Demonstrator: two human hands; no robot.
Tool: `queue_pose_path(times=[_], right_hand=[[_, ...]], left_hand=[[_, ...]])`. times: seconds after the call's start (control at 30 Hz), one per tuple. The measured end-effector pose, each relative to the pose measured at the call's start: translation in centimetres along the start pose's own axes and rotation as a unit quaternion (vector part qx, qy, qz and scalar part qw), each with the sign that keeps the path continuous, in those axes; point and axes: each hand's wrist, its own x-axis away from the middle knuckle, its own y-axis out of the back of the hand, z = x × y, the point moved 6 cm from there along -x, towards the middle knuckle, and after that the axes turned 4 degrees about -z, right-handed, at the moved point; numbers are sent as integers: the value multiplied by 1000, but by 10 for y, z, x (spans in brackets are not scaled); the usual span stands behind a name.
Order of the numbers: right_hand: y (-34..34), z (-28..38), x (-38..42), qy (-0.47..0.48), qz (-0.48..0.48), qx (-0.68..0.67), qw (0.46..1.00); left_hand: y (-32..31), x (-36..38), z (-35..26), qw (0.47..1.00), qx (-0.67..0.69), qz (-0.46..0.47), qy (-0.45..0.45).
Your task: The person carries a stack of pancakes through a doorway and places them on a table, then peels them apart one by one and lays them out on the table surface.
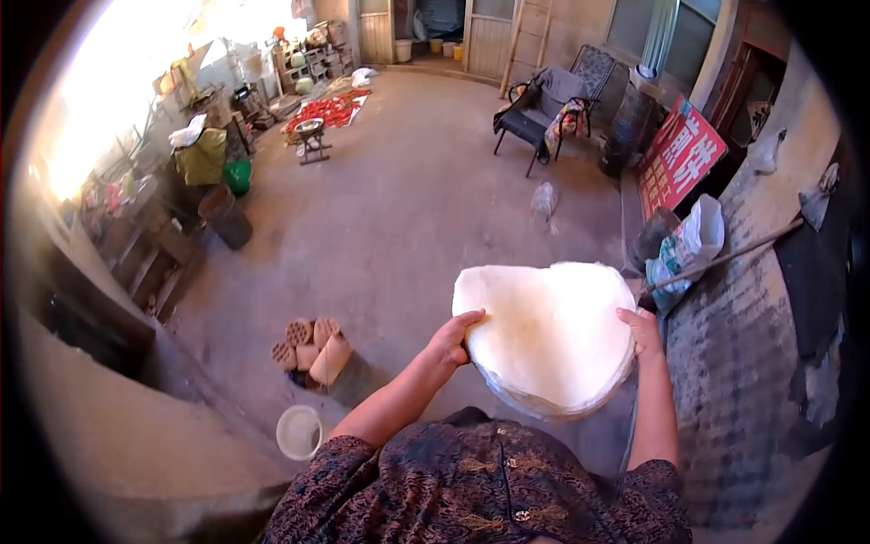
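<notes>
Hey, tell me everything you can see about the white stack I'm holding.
The white stack is pale, with a faint yellowish tinge toward its left side. Its near edge is rounded and shows thin layers; the far edge has a small step. It looks soft and flexible, but whether the layers are dough, paper or something else, I can't tell. Your left hand and right hand grip opposite sides, holding it above the floor.

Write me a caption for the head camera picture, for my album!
Left hand and right hand hold a thick white stack above the floor, a red sign beyond.
</notes>
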Motion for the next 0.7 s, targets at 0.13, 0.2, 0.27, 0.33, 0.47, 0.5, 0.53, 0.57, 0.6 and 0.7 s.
queue_pose_path(times=[0.13, 0.2, 0.27, 0.33, 0.47, 0.5, 0.53, 0.57, 0.6, 0.7], right_hand=[[-41, 16, -121, -1, 17, 1, 1000], [-68, 11, -191, -5, 39, 9, 999], [-106, 16, -265, 3, 55, 8, 998], [-157, 15, -323, -29, 96, 6, 995], [-264, 26, -431, -27, 159, 13, 987], [-291, 30, -456, -26, 174, 19, 984], [-317, 35, -483, -22, 186, 23, 982], [-339, 35, -509, -22, 195, 26, 980], [-352, 27, -534, -23, 191, 36, 981], [-387, 38, -605, 0, 169, 80, 982]], left_hand=[[-19, -88, -77, 1000, 15, 1, -28], [-19, -133, -109, 999, 43, 8, -17], [-17, -180, -154, 997, 44, -21, -60], [-4, -209, -199, 992, 40, -71, -93], [15, -248, -294, 982, 116, -66, -137], [17, -259, -319, 980, 120, -66, -146], [18, -272, -347, 979, 119, -64, -155], [22, -288, -374, 978, 117, -63, -159], [27, -309, -401, 980, 120, -39, -153], [23, -362, -478, 979, 89, -48, -175]])
